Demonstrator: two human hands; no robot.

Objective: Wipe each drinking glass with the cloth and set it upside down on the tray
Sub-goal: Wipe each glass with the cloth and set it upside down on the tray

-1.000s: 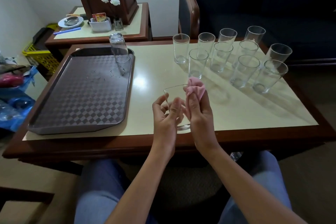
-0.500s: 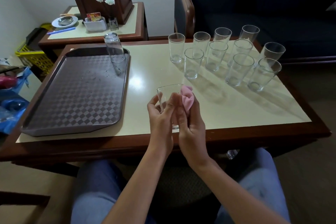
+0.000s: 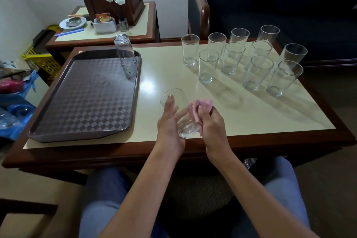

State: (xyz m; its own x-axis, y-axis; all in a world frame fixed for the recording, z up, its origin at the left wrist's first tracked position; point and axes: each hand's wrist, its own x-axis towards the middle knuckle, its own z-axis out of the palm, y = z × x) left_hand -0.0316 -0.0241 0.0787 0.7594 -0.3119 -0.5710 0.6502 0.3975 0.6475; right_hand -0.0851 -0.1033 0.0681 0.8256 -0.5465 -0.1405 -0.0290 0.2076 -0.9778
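**While one glass stands upturned on the tray, another lies in both hands**

As I read the head view, the held glass (image 3: 184,120) lies tilted over the near edge of the bench (image 3: 231,118), about midway along it. Its rim points away from me and its base toward me. I cannot tell whether it touches the bench top. My left hand (image 3: 170,123) wraps its left side, with one finger reaching up to the rim. My right hand (image 3: 211,124) is closed round the pink cloth (image 3: 195,110), pinching it against the glass's right side.

Just left of the hands sits the brown checkered tray (image 3: 81,100), filling the left half of the bench. One upturned glass (image 3: 125,54) stands mouth down in its far right corner. Toward the far right corner of the bench, ten upright glasses (image 3: 232,58) stand close together in loose rows, well apart from the hands.

Beyond the far edge I see a side table (image 3: 143,33) carrying white flowers (image 3: 116,0), a small dish (image 3: 73,22) and a white holder (image 3: 104,26). A yellow basket (image 3: 41,62) sits on the floor to its left.
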